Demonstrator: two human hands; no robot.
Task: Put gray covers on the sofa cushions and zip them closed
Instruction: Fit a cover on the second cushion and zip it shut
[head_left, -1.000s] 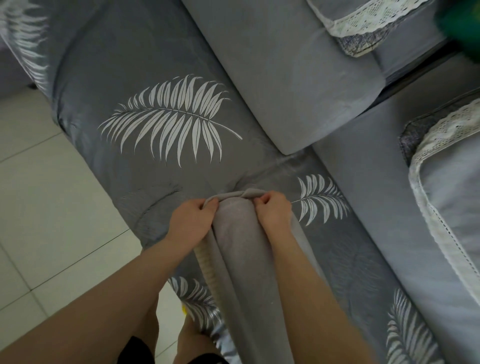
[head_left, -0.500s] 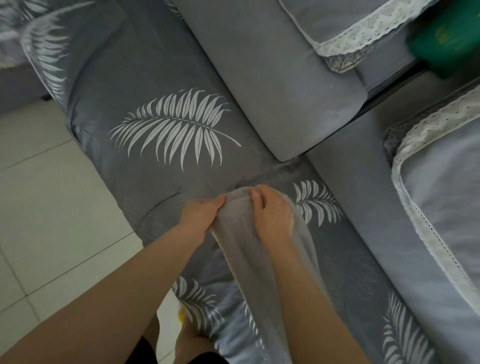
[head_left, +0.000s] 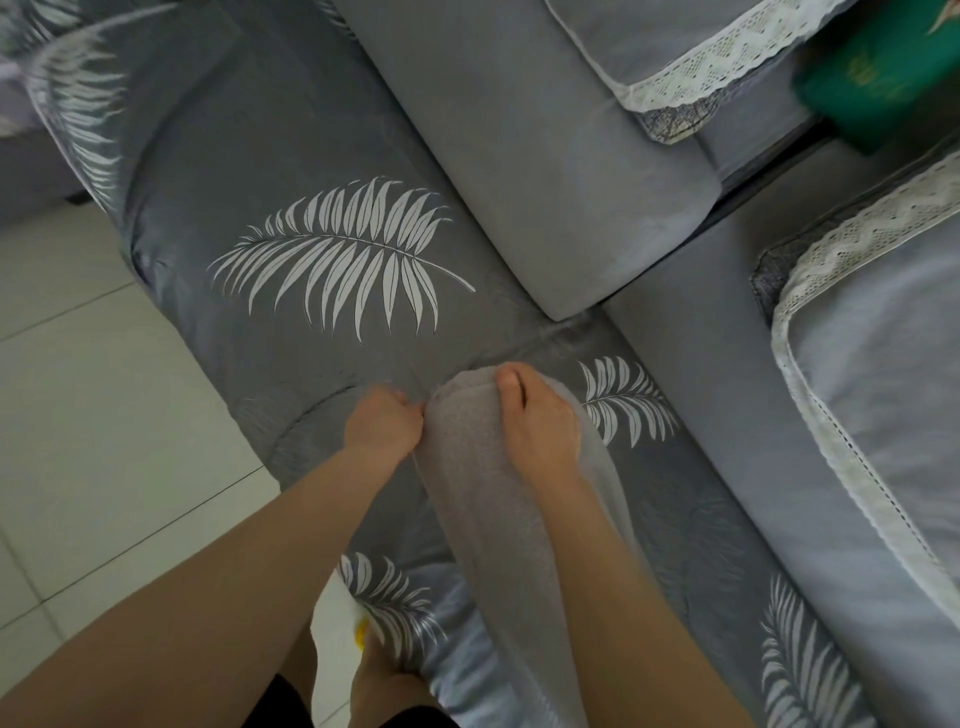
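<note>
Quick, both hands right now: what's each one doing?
Left hand: closed, pinching the leaf-print cover.
Right hand: pressing flat on the plain gray cushion, not gripping.

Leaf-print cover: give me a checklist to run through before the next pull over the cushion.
1. Left hand pinching the leaf-print cover at its edge: ok.
2. Right hand pressing the plain gray cushion end down: ok.
3. Cushion fully inside the cover: not ok, a long strip shows bare between the forearms.
4. Cover lying smooth ahead of the hands: ok, only faint creases near the opening.
5. Zipper within reach: cannot tell, no zipper shows.
6. Room on the sofa seat: ok, though the back cushion sits close.
</note>
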